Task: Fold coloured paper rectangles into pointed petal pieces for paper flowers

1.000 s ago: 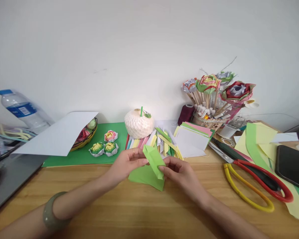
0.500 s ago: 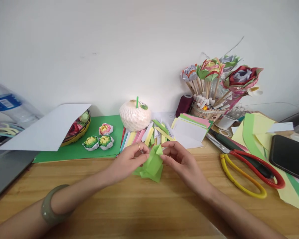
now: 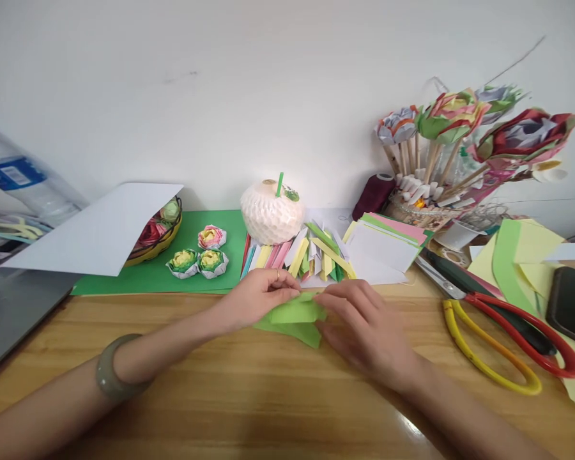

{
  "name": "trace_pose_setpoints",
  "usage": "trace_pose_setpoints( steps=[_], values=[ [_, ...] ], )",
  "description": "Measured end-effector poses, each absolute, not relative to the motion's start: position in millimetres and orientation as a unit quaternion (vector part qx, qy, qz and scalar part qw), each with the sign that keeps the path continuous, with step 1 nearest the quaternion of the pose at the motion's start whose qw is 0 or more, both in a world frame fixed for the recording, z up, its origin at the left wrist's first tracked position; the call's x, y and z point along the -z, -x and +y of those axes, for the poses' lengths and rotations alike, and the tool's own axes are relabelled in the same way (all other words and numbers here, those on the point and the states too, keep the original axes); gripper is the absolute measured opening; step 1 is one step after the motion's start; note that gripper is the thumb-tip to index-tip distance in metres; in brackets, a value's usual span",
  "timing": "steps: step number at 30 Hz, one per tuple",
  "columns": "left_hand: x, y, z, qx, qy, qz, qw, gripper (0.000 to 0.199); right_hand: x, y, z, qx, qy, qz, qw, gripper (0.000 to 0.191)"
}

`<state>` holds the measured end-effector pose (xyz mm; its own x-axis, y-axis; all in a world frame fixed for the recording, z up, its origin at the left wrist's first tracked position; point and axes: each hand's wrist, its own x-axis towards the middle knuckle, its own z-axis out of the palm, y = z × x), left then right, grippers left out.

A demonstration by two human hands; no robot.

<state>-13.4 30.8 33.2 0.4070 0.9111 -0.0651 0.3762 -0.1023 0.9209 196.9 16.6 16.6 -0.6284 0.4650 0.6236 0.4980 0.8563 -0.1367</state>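
Note:
A folded light green paper [image 3: 297, 314] lies low over the wooden table, between my two hands. My left hand [image 3: 261, 295], with a ring on one finger, pinches the paper's upper left part. My right hand [image 3: 364, 322] is at the paper's right edge, its fingers bent and its thumb below them, slightly blurred; whether they grip the paper is hard to tell. Just behind lie folded paper strips [image 3: 316, 255] in several colours, in front of a white textured round pot [image 3: 272, 217] with a green stick.
Scissors [image 3: 503, 313] with red and yellow handles and a black phone [image 3: 572, 306] lie at right. Paper flowers [image 3: 453, 118] stand behind them. Three small paper flowers [image 3: 211, 260] sit on green sheets [image 3: 148, 281] at left, beside a basket [image 3: 160, 246].
The green paper now lies flatter and wider, where it stood up with a peak. My right hand has turned over more palm-down beside it. The whole view has shifted slightly.

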Motion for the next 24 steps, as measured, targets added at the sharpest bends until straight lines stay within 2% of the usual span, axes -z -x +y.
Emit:
trace_pose_setpoints(
  steps=[3,7,8,11,14,24],
  values=[
    [-29.8,19.0,27.6,-0.273,-0.71,0.479,0.439,0.016,-13.9,-196.6,19.9,0.058,0.236,-0.928,0.283,0.019],
    [-22.7,35.9,18.6,-0.312,-0.822,0.455,0.14,0.018,-7.1,-194.3,21.7,0.032,0.264,-0.934,0.24,0.025],
    [-20.1,40.6,15.8,-0.309,-0.842,0.431,0.098,0.017,-5.6,-193.7,21.7,0.018,0.275,-0.933,0.231,0.024],
    [-12.2,51.6,7.8,-0.262,-0.886,0.379,0.056,0.016,-3.3,-193.0,21.3,-0.025,0.29,-0.933,0.213,0.021],
    [-6.4,56.7,3.4,-0.219,-0.91,0.349,0.035,0.024,-4.8,-194.4,21.4,-0.048,0.29,-0.937,0.187,0.02],
    [-0.6,56.8,3.0,-0.19,-0.918,0.344,-0.048,0.026,-15.6,-194.5,20.9,-0.002,0.242,-0.958,0.154,0.03]
  ],
)
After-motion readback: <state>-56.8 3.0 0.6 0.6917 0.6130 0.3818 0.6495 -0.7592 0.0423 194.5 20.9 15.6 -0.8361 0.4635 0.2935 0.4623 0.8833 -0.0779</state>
